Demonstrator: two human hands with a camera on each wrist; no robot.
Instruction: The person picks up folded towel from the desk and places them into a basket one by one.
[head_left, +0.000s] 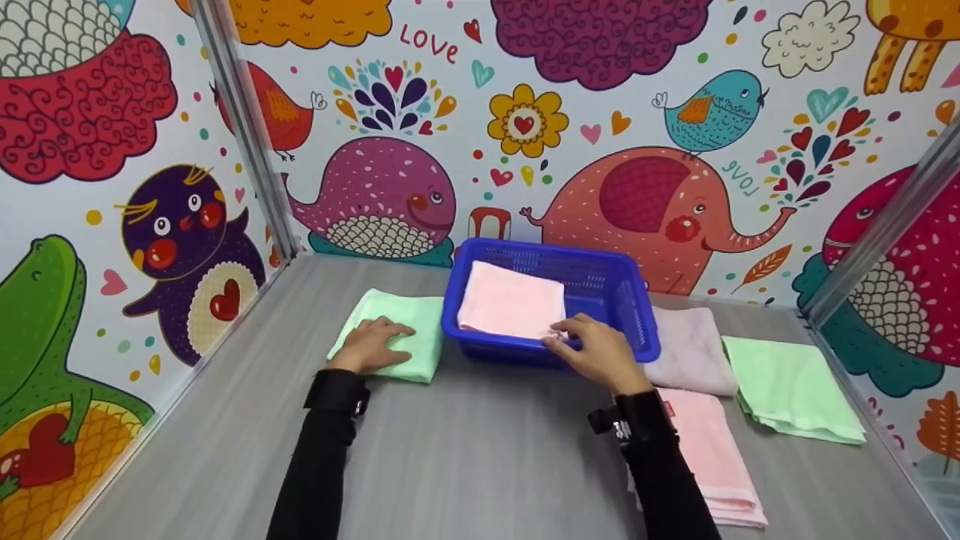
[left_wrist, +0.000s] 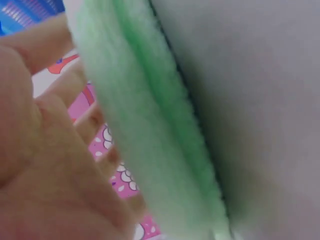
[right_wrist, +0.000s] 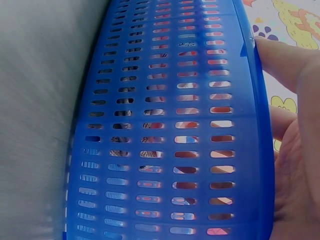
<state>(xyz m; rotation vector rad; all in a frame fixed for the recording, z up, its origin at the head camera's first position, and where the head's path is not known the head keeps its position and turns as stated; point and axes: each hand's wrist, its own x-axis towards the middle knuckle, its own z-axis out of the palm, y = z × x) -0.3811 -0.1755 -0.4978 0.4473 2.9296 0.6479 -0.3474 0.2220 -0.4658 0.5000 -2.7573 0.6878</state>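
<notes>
My left hand [head_left: 373, 346] rests on a folded light green towel [head_left: 424, 330] left of the blue plastic basket [head_left: 649, 352]. In the left wrist view, its fingers [left_wrist: 40, 42] reach the towel's thick folded edge [left_wrist: 135, 120]. My right hand [head_left: 596, 349] is over the basket's front rim and appears to pinch the near right corner of a folded pink towel [head_left: 510, 300] inside. In the right wrist view, the thumb [right_wrist: 282, 60] is at the rim of the slotted basket wall [right_wrist: 200, 120]; the fingertips are hidden there.
Right of the basket lie a folded pale greyish-pink towel [head_left: 690, 349], a second green towel [head_left: 799, 386] and a pink towel [head_left: 716, 457], partly behind my right forearm. Printed wall panels [head_left: 465, 202] enclose the grey tabletop [head_left: 480, 450] at the back and sides.
</notes>
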